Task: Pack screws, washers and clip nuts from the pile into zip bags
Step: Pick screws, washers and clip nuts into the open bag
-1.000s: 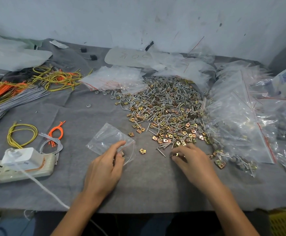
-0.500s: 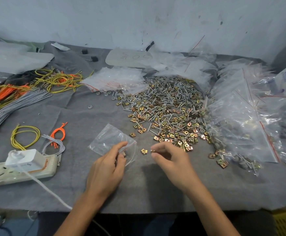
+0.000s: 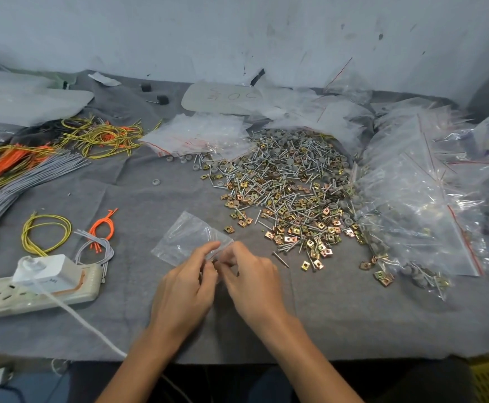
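OK, head view: my left hand (image 3: 187,283) pinches the mouth of a small clear zip bag (image 3: 186,238) lying on the gray cloth (image 3: 353,315), just left of the pile (image 3: 289,193) of screws, washers and clip nuts. Right hand (image 3: 252,282) has its fingers curled at the same mouth; can't tell what they pinch. Bag contents hidden by my fingers. Filled bags (image 3: 412,210) heaped right of the pile, empty bags (image 3: 199,135) behind it. Handwriting on pale sheet (image 3: 223,97) unreadable.
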`<action>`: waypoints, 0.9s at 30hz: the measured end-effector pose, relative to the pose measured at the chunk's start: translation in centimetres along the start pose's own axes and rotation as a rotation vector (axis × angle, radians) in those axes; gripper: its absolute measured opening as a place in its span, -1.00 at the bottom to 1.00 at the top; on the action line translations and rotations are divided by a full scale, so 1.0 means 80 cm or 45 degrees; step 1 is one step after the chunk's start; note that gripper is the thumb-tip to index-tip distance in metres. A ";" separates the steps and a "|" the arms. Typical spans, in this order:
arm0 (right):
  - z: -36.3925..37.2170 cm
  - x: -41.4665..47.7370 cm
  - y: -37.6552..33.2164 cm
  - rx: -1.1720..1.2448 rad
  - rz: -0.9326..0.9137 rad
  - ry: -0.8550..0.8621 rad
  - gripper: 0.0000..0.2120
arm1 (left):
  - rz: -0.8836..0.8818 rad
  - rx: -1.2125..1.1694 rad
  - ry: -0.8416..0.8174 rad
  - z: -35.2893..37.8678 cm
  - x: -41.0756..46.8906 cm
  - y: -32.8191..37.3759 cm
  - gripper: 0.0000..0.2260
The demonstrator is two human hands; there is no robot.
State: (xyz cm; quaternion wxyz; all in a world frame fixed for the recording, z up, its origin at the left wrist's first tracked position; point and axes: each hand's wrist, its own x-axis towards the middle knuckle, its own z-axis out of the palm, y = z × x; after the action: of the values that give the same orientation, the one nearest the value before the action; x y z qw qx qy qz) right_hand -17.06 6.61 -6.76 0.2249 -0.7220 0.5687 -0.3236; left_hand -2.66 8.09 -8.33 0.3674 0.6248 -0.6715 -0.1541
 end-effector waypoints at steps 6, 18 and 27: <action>-0.021 -0.006 0.003 0.118 -0.101 0.058 -0.93 | 0.021 0.007 0.018 0.001 0.000 -0.002 -0.64; -0.050 0.020 0.040 -0.374 0.065 -0.224 -0.82 | -0.014 0.022 0.017 -0.001 0.000 0.003 -0.65; -0.053 0.007 0.040 -0.031 0.083 -0.128 -0.91 | -0.003 0.032 0.025 -0.001 -0.001 0.003 -0.66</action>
State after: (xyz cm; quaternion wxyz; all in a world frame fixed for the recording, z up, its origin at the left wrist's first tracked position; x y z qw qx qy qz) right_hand -22.21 5.43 -5.96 0.2547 -0.7210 0.5839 -0.2725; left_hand -2.76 8.19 -8.13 0.3659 0.6318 -0.6689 -0.1399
